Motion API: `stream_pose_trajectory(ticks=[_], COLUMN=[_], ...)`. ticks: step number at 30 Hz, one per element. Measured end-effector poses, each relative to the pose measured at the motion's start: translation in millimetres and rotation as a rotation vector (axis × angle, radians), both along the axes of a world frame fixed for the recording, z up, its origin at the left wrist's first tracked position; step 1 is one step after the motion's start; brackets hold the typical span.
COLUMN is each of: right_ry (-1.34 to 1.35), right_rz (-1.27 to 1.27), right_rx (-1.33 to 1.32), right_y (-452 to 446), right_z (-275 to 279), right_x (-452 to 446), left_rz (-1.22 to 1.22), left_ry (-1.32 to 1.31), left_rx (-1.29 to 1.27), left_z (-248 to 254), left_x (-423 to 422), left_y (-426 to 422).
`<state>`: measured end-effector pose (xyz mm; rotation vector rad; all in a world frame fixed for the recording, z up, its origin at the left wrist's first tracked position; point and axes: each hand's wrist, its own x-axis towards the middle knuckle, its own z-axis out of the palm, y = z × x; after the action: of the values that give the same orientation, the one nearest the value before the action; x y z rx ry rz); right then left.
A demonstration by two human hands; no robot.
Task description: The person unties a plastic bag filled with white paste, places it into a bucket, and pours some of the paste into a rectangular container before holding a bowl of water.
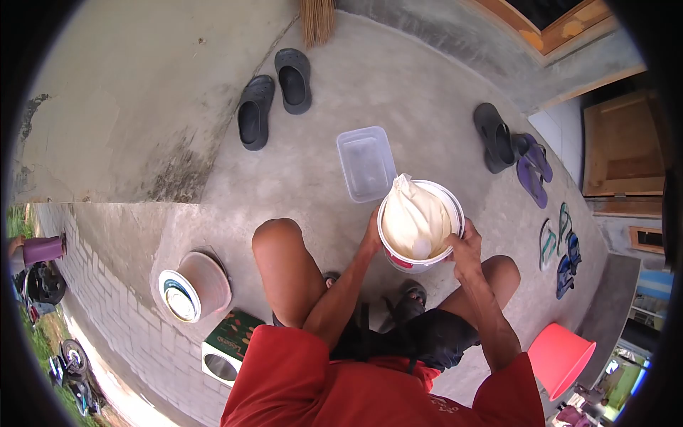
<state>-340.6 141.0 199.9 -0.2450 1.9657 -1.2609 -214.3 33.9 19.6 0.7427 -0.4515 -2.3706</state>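
Observation:
A round white tub [405, 265] is held up in front of my knees, tilted a little so its opening faces me. Inside it lies a cream-coloured cloth or bag [413, 213], its gathered end rising over the far rim. A pale rounded lump shows at the near side of the cloth. My left hand [375, 231] grips the tub's left side, most of its fingers hidden behind the wall. At the right rim my right hand [466, 248] is closed, thumb over the edge. Just beyond the tub, a clear rectangular plastic container [366, 164] sits on the concrete floor.
Black clogs [274, 99] lie ahead to the left, another dark pair [494, 139] and several sandals [546, 242] to the right. A lidded bucket [203, 285] and a green box [231, 334] stand at my left. A pink basin [562, 359] is at my right.

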Motion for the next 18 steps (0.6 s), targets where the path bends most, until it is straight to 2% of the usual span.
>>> stream_pose_trajectory(ticks=[6,9,18], right_ry=[0.028,0.021,0.037], right_rz=[0.1,0.121,0.194], right_rx=[0.072,0.112,0.247], right_y=[-17,-28,-52], right_z=[11,19,24], right_x=[-6,-7,-11], left_rz=[-0.001,-0.039,-0.03], left_ry=[-0.078,-0.108,-0.041], left_rx=[0.118,0.058,0.228], left_z=[5,-1,-1], left_x=[1,1,0], left_y=[-8,-8,-13])
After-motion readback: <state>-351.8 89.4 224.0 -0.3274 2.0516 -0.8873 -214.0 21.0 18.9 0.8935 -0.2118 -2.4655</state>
